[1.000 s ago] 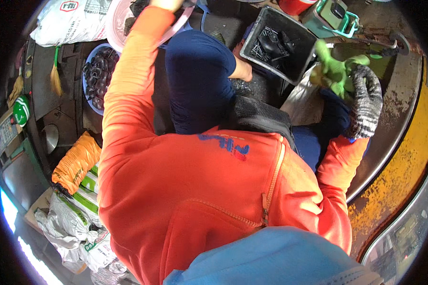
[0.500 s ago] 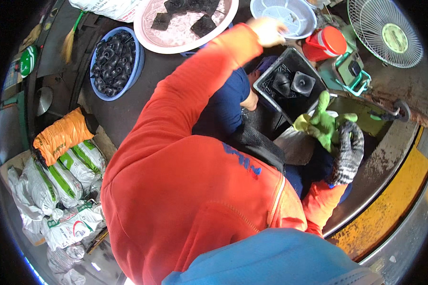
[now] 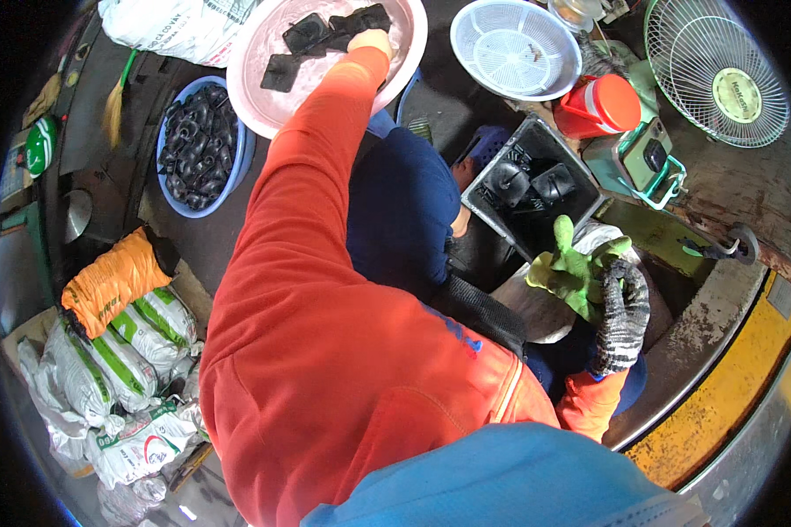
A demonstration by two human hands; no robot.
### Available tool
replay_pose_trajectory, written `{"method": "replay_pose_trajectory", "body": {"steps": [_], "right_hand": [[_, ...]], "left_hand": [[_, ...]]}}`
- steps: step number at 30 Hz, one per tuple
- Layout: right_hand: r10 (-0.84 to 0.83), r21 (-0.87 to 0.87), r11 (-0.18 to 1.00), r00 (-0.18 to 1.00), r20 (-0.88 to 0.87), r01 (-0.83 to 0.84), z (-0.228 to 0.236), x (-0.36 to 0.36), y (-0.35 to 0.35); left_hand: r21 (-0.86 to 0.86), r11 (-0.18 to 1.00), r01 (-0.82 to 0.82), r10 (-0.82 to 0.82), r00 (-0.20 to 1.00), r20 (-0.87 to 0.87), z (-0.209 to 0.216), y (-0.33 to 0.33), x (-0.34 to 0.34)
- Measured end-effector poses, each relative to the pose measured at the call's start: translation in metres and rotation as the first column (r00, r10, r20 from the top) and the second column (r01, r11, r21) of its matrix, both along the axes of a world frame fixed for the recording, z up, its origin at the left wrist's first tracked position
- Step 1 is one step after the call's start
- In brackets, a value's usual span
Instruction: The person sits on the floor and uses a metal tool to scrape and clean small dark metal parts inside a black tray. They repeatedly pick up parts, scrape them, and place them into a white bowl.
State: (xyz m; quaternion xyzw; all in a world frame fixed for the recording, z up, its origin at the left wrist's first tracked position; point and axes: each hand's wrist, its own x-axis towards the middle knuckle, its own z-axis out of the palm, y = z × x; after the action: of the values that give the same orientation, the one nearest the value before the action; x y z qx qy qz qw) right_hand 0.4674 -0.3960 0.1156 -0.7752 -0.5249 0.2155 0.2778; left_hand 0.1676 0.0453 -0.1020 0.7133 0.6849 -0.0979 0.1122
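Observation:
My bare left hand point(image 3: 371, 42) reaches into a pink basin point(image 3: 268, 110) at the far left. Its bent fingers, partly hidden, close on the edge of a black square piece point(image 3: 366, 18). More flat black square pieces point(image 3: 281, 72) lie beside it in the basin. On the right, my right hand point(image 3: 622, 312) wears a grey-and-black knitted glove. It is closed on a limp green rubber glove point(image 3: 576, 274). Just beyond that stands a black bin point(image 3: 529, 230), with black square-based pieces point(image 3: 551, 185) inside.
A blue tub point(image 3: 248, 140) full of black parts stands left. White plastic bags point(image 3: 154, 443) and an orange bag point(image 3: 114, 279) are stacked at the left. Beyond the bin are a light blue basket point(image 3: 514, 75), red jug point(image 3: 599, 110) and fan point(image 3: 725, 75). A yellow edge point(image 3: 707, 422) curves along the right.
My left hand has moved from beside the light blue basket leftward into the pink basin, onto a black piece. My right hand keeps hold of the green glove. The whole view has shifted slightly.

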Motion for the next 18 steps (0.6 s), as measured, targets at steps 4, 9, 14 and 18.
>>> {"method": "replay_pose_trajectory", "body": {"steps": [4, 9, 14, 18], "right_hand": [[-0.103, -0.030, 0.994, 0.989, -0.109, 0.100, 0.002, 0.003, -0.001], [-0.042, -0.050, 0.998, 0.990, -0.138, 0.035, 0.008, 0.004, -0.004], [-0.181, -0.176, 0.974, 0.959, -0.217, 0.144, 0.012, 0.000, -0.006], [-0.058, -0.028, 0.998, 0.972, -0.230, 0.053, 0.014, -0.002, -0.005]], "left_hand": [[0.024, 1.000, 0.000, -0.001, 0.999, 0.039, 0.009, -0.001, 0.003], [0.212, 0.971, 0.109, -0.102, 0.994, -0.044, 0.048, 0.000, -0.031], [0.563, 0.765, 0.313, -0.372, 0.928, -0.011, 0.060, 0.000, -0.090], [0.486, 0.772, 0.410, -0.374, 0.911, -0.174, 0.066, 0.008, -0.115]]}}
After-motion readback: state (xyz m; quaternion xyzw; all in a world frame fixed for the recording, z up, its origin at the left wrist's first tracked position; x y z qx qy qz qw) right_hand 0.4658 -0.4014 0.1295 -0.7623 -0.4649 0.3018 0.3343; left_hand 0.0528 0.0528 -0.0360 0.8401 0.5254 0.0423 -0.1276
